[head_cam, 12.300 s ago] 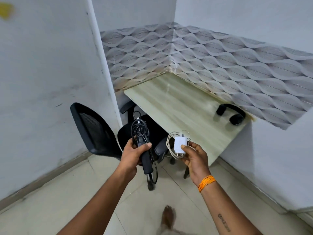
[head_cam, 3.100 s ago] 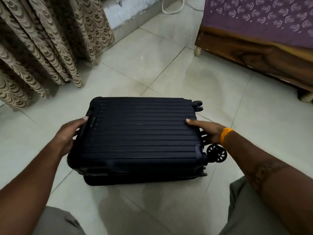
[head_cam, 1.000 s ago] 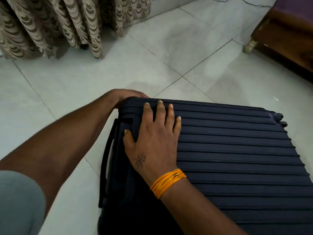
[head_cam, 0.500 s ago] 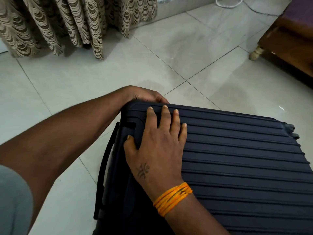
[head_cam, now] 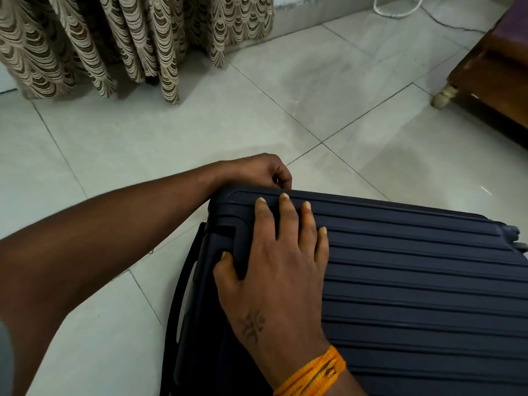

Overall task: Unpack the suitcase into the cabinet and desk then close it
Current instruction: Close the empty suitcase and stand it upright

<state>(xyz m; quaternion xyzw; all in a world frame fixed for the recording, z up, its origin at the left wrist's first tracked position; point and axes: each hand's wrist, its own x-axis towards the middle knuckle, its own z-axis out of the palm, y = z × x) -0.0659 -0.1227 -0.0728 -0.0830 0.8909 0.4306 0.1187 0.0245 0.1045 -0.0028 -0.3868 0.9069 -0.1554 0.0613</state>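
Observation:
A dark navy ribbed suitcase [head_cam: 414,281] lies flat on the tiled floor with its lid down. My right hand [head_cam: 274,275], an orange thread band at its wrist, presses flat on the lid's near-left corner with straight fingers. My left hand [head_cam: 257,170] reaches round the far left corner of the case. Its fingers are curled and pinch something small and shiny at the seam, which looks like the zipper pull. The suitcase's side handle [head_cam: 180,304] faces left and a wheel [head_cam: 514,238] shows at the right edge.
Patterned curtains [head_cam: 114,44] hang at the back left. The corner of a wooden bed frame with a foot [head_cam: 485,70] stands at the right. A white cable [head_cam: 397,7] lies on the floor by the far wall. Grey floor tiles [head_cam: 200,124] stretch beyond the case.
My left hand has slid a little to the right along the suitcase's far edge. My right hand stays pressed on the lid corner.

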